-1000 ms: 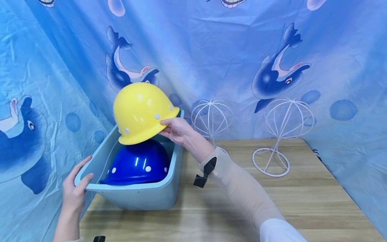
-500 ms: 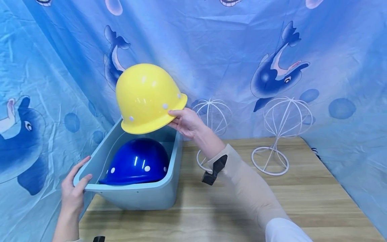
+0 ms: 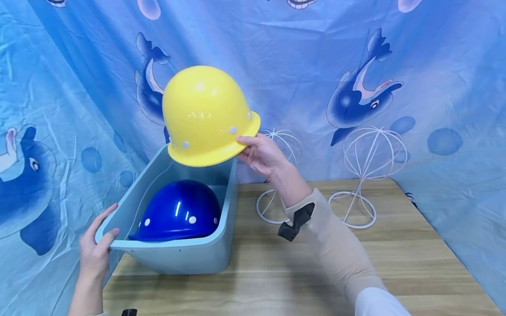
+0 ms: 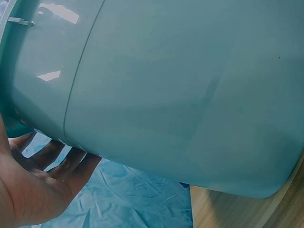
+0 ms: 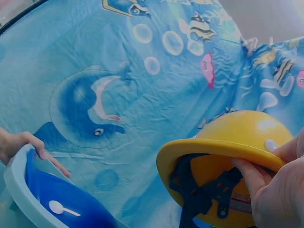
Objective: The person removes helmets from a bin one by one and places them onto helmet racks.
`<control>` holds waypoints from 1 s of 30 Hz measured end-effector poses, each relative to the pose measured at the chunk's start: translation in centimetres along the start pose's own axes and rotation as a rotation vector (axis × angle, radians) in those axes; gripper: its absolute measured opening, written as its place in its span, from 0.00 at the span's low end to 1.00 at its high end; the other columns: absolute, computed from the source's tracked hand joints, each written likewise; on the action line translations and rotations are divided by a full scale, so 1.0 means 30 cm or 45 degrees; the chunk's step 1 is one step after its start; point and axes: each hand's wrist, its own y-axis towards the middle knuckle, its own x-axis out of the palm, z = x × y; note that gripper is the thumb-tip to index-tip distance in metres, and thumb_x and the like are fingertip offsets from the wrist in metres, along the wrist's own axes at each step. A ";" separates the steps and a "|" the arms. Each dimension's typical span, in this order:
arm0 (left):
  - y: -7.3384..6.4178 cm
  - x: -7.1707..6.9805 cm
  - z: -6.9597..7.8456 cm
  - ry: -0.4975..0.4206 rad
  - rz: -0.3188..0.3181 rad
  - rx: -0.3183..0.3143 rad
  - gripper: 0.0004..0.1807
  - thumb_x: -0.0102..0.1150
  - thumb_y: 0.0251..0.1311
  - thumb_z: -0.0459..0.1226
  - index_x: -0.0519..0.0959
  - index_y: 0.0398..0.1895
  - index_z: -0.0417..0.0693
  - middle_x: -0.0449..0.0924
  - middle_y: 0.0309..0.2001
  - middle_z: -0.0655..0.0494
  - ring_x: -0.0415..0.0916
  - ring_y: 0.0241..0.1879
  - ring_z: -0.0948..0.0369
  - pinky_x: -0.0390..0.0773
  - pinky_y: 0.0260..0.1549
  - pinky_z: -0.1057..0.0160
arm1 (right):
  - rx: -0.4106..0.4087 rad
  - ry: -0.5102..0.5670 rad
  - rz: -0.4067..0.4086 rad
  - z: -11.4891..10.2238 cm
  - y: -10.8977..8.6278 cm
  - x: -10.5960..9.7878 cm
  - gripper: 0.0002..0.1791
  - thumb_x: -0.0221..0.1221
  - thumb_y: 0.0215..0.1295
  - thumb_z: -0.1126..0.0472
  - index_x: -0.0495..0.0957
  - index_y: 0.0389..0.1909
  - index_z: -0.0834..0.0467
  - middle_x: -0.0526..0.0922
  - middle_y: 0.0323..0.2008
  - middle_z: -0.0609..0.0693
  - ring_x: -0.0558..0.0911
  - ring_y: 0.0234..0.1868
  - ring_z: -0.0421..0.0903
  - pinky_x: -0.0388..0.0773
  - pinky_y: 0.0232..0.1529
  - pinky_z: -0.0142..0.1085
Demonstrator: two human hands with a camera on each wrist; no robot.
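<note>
Wood-grained tabletop (image 3: 415,263) spreads out from 6 o'clock, and its right edge runs slanting at 3 to 4 o'clock; a broad stretch of wood separates the near part of this edge from the bin (image 3: 178,259) at 8 o'clock. On the bin's near left corner, the left hand (image 3: 95,252) grips the rim with thumb and fingers. Inside sits the blue helmet (image 3: 179,213), dome up, close to the near wall. Near the centre, the right hand (image 3: 266,156) pinches the brim of the yellow helmet (image 3: 205,114); this helmet is between 10 and 11 o'clock, above the bin, slightly tilted, with a visible gap over the blue dome. Farther, the left stand (image 3: 273,133) is just past the right hand, partly covered by it, and the right stand (image 3: 360,179) is at 3 o'clock, well apart from the helmet.

Compared with one second ago, the left hand and the blue helmet have kept their places, while the yellow helmet has risen and shifted toward 12 o'clock, so more of the bin's inside is seen.

Smooth plastic with rounded corners makes the bin. Both helmets are glossy domes with round white dots, and the right wrist view shows dark straps (image 5: 204,197) under the yellow one. White wire forms both stands, like round cages on ring bases. Behind everything hangs wrinkled blue cloth (image 3: 276,79) with printed dolphins.
</note>
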 end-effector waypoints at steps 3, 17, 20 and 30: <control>0.002 -0.003 -0.004 -0.008 -0.009 0.003 0.32 0.47 0.61 0.21 0.75 0.70 0.41 0.76 0.66 0.64 0.70 0.51 0.64 0.72 0.40 0.79 | -0.025 0.047 -0.019 -0.019 -0.010 -0.026 0.15 0.45 0.75 0.76 0.75 0.53 0.59 0.88 0.44 0.50 0.89 0.49 0.45 0.86 0.45 0.36; -0.002 -0.010 0.001 0.034 -0.024 -0.025 0.32 0.47 0.63 0.23 0.73 0.72 0.43 0.73 0.70 0.65 0.67 0.54 0.64 0.70 0.41 0.79 | -0.112 0.132 -0.082 -0.093 -0.060 -0.136 0.18 0.39 0.75 0.77 0.75 0.52 0.63 0.88 0.45 0.54 0.91 0.44 0.48 0.86 0.47 0.37; -0.001 -0.011 0.002 0.044 -0.033 -0.024 0.32 0.47 0.63 0.23 0.73 0.72 0.43 0.73 0.69 0.65 0.69 0.56 0.65 0.71 0.43 0.80 | -0.121 0.165 -0.089 -0.112 -0.071 -0.156 0.18 0.39 0.76 0.77 0.77 0.50 0.64 0.88 0.44 0.55 0.91 0.45 0.49 0.86 0.47 0.38; -0.003 -0.013 0.004 0.028 -0.031 -0.004 0.32 0.48 0.62 0.23 0.74 0.72 0.43 0.74 0.68 0.65 0.70 0.54 0.65 0.72 0.41 0.79 | -0.145 0.250 -0.097 -0.170 -0.120 -0.233 0.16 0.45 0.75 0.77 0.76 0.54 0.63 0.88 0.48 0.57 0.90 0.49 0.51 0.86 0.49 0.40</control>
